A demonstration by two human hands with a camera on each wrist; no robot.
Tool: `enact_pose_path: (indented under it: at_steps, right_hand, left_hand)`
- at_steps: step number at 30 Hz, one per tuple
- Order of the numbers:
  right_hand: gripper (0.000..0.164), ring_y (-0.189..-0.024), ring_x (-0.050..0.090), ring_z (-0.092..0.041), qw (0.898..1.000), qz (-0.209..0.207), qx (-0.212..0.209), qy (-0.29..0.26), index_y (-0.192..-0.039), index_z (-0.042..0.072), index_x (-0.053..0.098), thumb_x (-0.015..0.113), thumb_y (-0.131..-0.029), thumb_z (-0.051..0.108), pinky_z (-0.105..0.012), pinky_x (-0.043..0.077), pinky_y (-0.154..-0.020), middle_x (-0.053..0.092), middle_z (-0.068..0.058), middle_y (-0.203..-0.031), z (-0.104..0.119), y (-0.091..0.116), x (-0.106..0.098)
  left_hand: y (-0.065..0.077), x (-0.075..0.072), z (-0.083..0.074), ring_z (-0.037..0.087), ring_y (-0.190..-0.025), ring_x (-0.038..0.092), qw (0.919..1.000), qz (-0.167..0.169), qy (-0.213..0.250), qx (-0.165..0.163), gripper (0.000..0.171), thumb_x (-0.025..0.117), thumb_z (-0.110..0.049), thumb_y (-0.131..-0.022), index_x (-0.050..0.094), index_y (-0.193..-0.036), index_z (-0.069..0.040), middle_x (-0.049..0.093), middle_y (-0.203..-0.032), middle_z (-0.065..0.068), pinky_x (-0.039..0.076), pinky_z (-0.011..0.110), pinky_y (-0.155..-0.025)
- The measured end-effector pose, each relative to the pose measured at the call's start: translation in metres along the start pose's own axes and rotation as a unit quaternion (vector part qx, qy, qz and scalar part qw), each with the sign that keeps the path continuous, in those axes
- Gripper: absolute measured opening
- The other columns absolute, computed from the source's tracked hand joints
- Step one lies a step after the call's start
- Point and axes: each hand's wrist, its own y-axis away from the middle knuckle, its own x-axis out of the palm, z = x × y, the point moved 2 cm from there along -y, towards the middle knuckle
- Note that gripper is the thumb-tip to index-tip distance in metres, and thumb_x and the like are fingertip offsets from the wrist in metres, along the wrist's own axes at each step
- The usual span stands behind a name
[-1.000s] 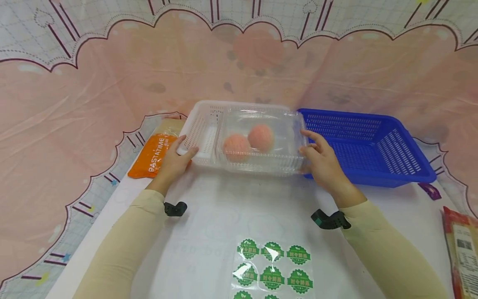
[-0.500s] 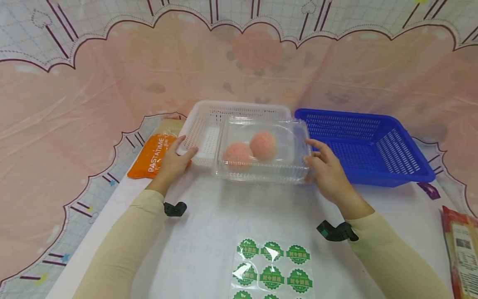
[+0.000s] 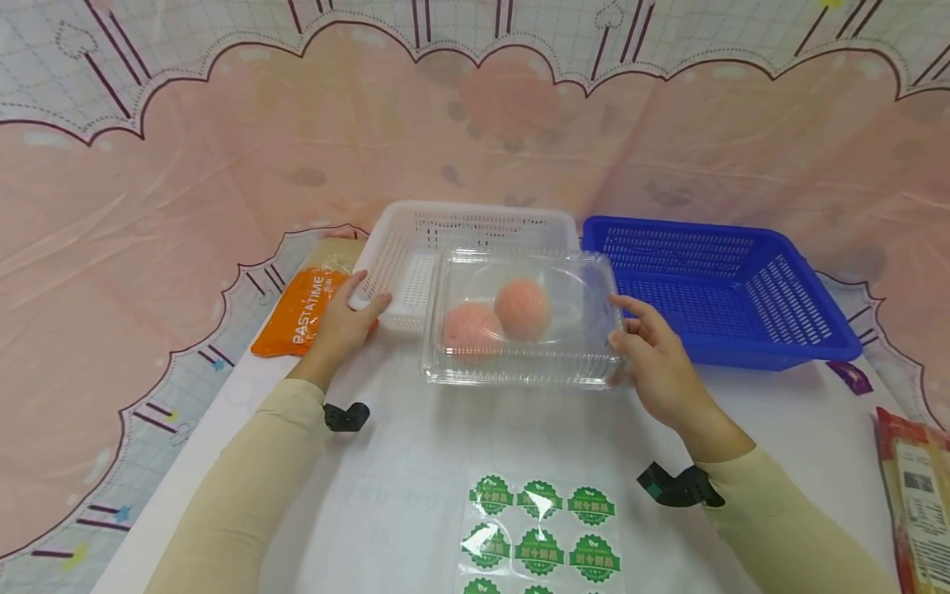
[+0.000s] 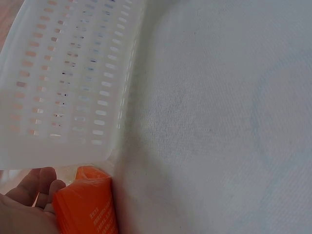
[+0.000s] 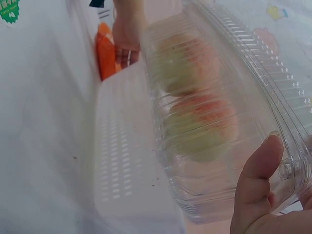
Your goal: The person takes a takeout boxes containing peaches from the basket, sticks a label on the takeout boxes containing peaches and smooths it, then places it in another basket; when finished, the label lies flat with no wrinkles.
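Your white worktop [image 3: 401, 462] stands against pink printed fabric [image 3: 356, 148], like a makeshift booth; the white basket [image 3: 404, 252] and sticker sheet [image 3: 540, 532] don't settle home or shop.

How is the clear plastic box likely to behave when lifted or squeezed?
The clear plastic box probably flexes when squeezed, since its ribbed walls look thin. The two round fruits inside may roll if it tips, as open space shows beside them. Its far end could dip, because only the right hand grips it, at one short side.
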Motion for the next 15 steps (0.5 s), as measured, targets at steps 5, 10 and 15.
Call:
enact_pose_path:
  at_steps: [5, 10, 15]
  right_hand:
    - [0.050, -0.101, 0.048, -0.029, 1.000, 0.004, -0.004, 0.004, -0.153, 0.005, 0.030, 0.038, -0.104, 0.005, -0.032, 0.054, -0.071, 0.041, -0.021, -0.118, -0.002, 0.009, 0.000]
    - [0.048, -0.103, 0.049, -0.030, 1.000, 0.004, -0.011, 0.001, -0.152, 0.005, 0.032, 0.038, -0.104, 0.004, -0.034, 0.054, -0.071, 0.041, -0.022, -0.120, -0.004, 0.018, 0.001]
    - [0.046, -0.102, 0.051, -0.029, 1.000, 0.002, -0.015, -0.012, -0.150, 0.002, 0.033, 0.038, -0.104, 0.002, -0.035, 0.055, -0.073, 0.041, -0.022, -0.120, -0.005, 0.025, 0.002]
  left_hand:
    - [0.000, 0.000, 0.000, 0.039, -0.139, 0.031, 1.0000, 0.002, -0.006, -0.005, 0.089, 0.061, -0.062, -0.092, 0.019, -0.162, -0.025, 0.024, -0.162, 0.014, 0.030, 0.056, -0.113]
    - [-0.001, 0.001, 0.000, 0.039, -0.138, 0.033, 1.0000, 0.001, -0.007, 0.000, 0.088, 0.061, -0.060, -0.093, 0.020, -0.162, -0.024, 0.026, -0.161, 0.015, 0.030, 0.055, -0.113]
    - [-0.001, 0.001, 0.000, 0.039, -0.136, 0.034, 1.0000, -0.001, -0.008, 0.003, 0.088, 0.061, -0.061, -0.093, 0.020, -0.162, -0.023, 0.027, -0.160, 0.016, 0.030, 0.055, -0.113]
